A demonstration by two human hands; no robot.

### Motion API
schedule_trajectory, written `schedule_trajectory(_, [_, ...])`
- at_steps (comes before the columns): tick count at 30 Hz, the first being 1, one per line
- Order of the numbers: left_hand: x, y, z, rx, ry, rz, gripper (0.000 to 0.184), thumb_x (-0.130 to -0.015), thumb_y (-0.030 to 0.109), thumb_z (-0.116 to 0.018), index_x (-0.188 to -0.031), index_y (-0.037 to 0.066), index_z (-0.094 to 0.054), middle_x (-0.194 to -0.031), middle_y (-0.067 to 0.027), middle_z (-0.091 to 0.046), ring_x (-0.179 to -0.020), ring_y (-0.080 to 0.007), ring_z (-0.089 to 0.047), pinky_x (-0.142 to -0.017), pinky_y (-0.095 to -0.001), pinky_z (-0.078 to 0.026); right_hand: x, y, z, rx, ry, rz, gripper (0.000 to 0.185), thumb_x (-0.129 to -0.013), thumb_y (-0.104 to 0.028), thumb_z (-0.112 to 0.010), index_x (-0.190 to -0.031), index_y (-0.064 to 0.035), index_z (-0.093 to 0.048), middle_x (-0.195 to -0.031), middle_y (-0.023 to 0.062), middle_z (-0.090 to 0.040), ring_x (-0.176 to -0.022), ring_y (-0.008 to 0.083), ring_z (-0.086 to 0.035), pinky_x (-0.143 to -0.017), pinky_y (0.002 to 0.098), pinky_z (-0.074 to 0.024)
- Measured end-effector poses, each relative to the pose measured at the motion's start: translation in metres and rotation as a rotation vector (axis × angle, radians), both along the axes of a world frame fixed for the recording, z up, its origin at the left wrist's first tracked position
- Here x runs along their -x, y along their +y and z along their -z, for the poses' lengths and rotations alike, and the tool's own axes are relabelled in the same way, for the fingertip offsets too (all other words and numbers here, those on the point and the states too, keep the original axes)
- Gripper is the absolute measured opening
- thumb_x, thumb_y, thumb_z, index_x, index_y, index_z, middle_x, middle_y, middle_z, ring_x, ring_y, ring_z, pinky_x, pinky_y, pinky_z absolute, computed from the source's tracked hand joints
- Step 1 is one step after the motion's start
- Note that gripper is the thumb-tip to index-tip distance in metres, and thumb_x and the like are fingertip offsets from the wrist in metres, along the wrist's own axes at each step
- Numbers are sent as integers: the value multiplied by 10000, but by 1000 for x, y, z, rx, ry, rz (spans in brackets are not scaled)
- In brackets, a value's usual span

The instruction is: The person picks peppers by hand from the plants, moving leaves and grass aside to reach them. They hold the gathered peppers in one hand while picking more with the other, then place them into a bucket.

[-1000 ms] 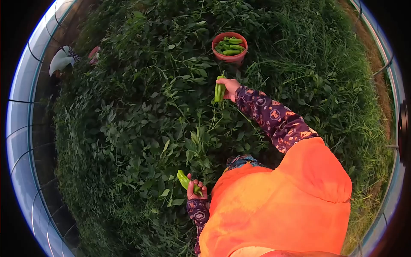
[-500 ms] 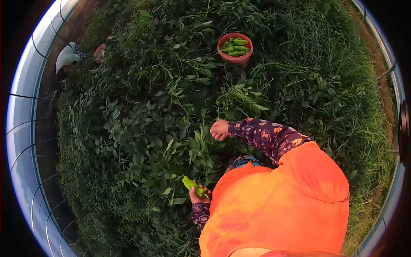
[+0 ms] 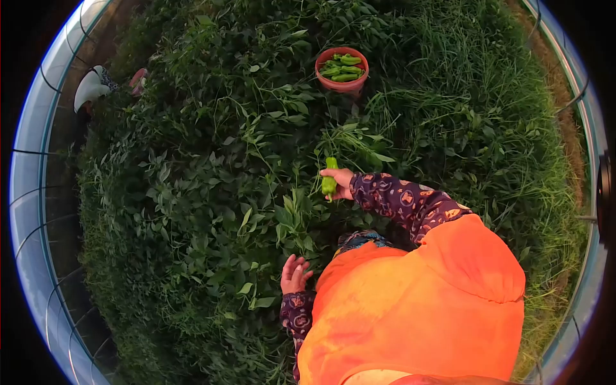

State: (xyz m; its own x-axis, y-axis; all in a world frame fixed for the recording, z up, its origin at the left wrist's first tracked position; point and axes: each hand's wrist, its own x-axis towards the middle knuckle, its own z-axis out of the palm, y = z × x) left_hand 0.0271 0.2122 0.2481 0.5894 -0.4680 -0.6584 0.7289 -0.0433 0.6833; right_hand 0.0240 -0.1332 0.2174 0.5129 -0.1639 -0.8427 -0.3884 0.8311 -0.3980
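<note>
In the upper left of the frame, a co-worker in a pale hat [image 3: 90, 90] is bending among the plants, and a pinkish container [image 3: 137, 82] is standing just beside this person, probably to be near to the hands there. Leafy plants [image 3: 186, 199] are covering the left and the centre of the frame.

Below the centre, the left hand [image 3: 294, 274] is holding nothing; its fingers are curling loosely, a little apart, close to the orange garment [image 3: 417, 301]. In the centre, the right hand [image 3: 343, 182] is gripping a green pepper [image 3: 330, 178] between thumb and fingers. The pepper is pointing up and down the frame, perhaps because a hold across its middle is giving good balance. If a second one is hiding behind it, I cannot tell.

In the upper centre, well apart from both hands, a reddish bucket [image 3: 340, 86] is standing among the leaves. Its open mouth is facing upward, and green peppers [image 3: 345, 69] are lying inside, seemingly because the round wall is holding them together. Farther right, tall grass [image 3: 545, 212] is growing.
</note>
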Motion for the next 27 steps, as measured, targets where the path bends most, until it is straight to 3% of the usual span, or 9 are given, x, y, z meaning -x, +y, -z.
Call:
schedule_trajectory(5, [34,66,29,-92,158,-287,408,-874,170,-571,-1244,56,-445,-1064,-140,-587,-961,-309,-596,-759,-433,-543,-32,-169,5,95,-59,348,390,-814,-341,-642,-1060,-82,-485,-917,97,-563,-777,266,-601,-646,432,-548])
schedule_trajectory(6, [41,75,35,-136,202,-311,392,-870,185,-578,-1222,62,-460,-1065,-128,-579,-939,-296,-596,-723,-425,-542,-42,-201,1,194,-167,406,537,-817,-399,-639,-1188,-72,-428,-974,145,-537,-849,311,-596,-702,468,-551])
schedule_trajectory(7, [47,83,40,-181,246,-333,376,-866,200,-585,-1200,67,-475,-1066,-116,-571,-917,-283,-596,-686,-417,-541,-50,-210,-40,264,-17,541,689,-824,-466,-610,-1313,-66,-335,-1064,232,-509,-938,353,-582,-770,491,-546])
schedule_trajectory(9, [62,93,54,-211,261,-374,399,-864,209,-590,-1220,74,-469,-1081,-124,-572,-932,-299,-595,-715,-436,-535,-53,-238,-59,359,24,530,749,-849,-492,-549,-1385,-68,-244,-1205,334,-437,-1007,389,-565,-761,479,-561])
schedule_trajectory(11, [69,103,77,-268,313,-366,413,-866,214,-590,-1237,84,-463,-1111,-138,-571,-961,-311,-593,-750,-446,-526,-54,-250,-45,412,-10,491,738,-863,-407,-573,-1383,-24,-217,-1173,308,-462,-956,388,-587,-802,475,-541])
schedule_trajectory(15, [73,105,100,-263,269,-378,447,-865,210,-596,-1256,51,-448,-1111,-176,-579,-963,-322,-600,-788,-436,-520,-39,-184,11,465,-48,185,511,-880,-286,-567,-1258,7,-387,-1048,208,-573,-856,290,-619,-692,418,-556])
schedule_trajectory(18, [78,104,102,-250,259,-399,461,-860,202,-605,-1255,28,-443,-1081,-190,-591,-931,-325,-613,-796,-427,-525,3,-94,66,326,134,-81,320,-867,-211,-569,-1107,-10,-503,-940,145,-612,-776,248,-636,-642,382,-553])
schedule_trajectory(22, [79,114,104,-231,280,-433,440,-849,193,-622,-1229,34,-469,-1043,-173,-609,-903,-330,-624,-779,-440,-533,67,-9,127,310,359,-414,232,-843,-161,-571,-998,11,-571,-836,129,-631,-641,233,-637,-531,370,-548])
schedule_trajectory(27, [77,126,105,-237,316,-439,409,-842,180,-626,-1206,50,-492,-1027,-148,-619,-893,-328,-626,-762,-460,-538,103,7,124,414,430,-560,198,-814,-151,-587,-914,19,-605,-772,130,-635,-565,240,-624,-479,367,-524])
